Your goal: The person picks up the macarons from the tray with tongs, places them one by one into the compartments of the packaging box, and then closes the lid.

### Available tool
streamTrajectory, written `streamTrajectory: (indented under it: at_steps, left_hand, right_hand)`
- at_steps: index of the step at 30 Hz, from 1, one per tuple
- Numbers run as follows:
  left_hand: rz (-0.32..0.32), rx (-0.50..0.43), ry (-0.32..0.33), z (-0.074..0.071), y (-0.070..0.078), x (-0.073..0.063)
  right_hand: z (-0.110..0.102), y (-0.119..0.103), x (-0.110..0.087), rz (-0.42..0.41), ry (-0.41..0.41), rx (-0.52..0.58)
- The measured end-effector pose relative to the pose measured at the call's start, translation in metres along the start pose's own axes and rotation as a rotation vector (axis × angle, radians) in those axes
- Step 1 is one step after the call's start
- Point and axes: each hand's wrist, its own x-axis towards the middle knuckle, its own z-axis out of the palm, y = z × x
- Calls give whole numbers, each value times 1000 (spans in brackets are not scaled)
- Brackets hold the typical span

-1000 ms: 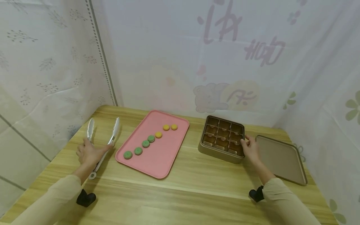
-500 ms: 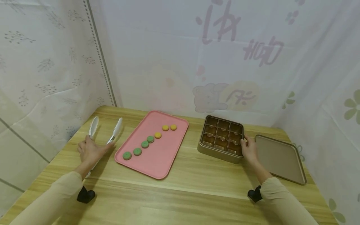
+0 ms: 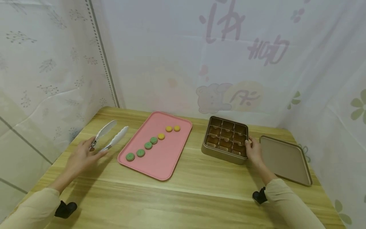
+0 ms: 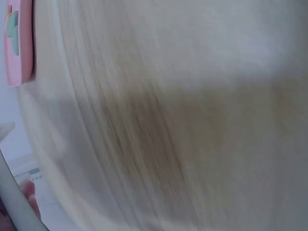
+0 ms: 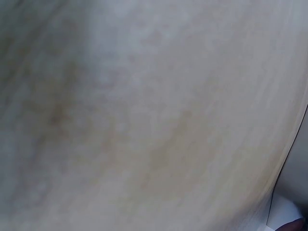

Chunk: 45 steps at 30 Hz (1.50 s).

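Note:
Metal tongs with white scalloped tips are held in my left hand, raised off the table with their arms spread and pointing toward the tray. The left wrist view catches one tong arm and a fingertip at its lower left corner. A pink tray bears a diagonal row of macarons: several green ones and three yellow ones. On the right, my right hand grips the right wall of a bronze tin box, thumb at the rim. Its brown insert has several square compartments, all vacant.
A flat bronze lid lies just right of the tin box. Wood-grain table extends in front of the tray and box. A patterned cloth hangs behind and along both sides. Black wrist mounts sit under both forearms.
My left hand has lifted the tongs from the table and drawn them back toward me, with the tips swinging right toward the tray. My right hand and the tin box have stayed put.

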Motion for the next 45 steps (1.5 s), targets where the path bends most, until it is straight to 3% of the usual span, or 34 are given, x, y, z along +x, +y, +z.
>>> streamTrajectory:
  at_steps: [4, 8, 17, 21, 30, 35, 41, 45]
  left_hand:
    - [180, 29, 73, -7, 1, -8]
    - [341, 81, 99, -12, 1, -17]
    - [483, 189, 50, -28, 0, -35]
    - [498, 240, 25, -34, 1, -39]
    - [455, 285, -10, -41, 5, -43]
    - [448, 288, -28, -42, 9, -40]
    - [501, 313, -25, -44, 13, -33]
    - [496, 331, -101, -50, 22, -24]
  right_hand:
    - [0, 0, -1, -3, 10, -3]
    - [0, 1, -1, -18, 13, -3]
    - [1, 1, 0, -47, 23, 5]
    - [0, 1, 1, -34, 8, 1]
    - [0, 2, 0, -28, 1, -10]
    - [0, 1, -1, -30, -1, -23]
    - [0, 1, -1, -42, 6, -13]
    - [-1, 1, 0, -49, 9, -12]
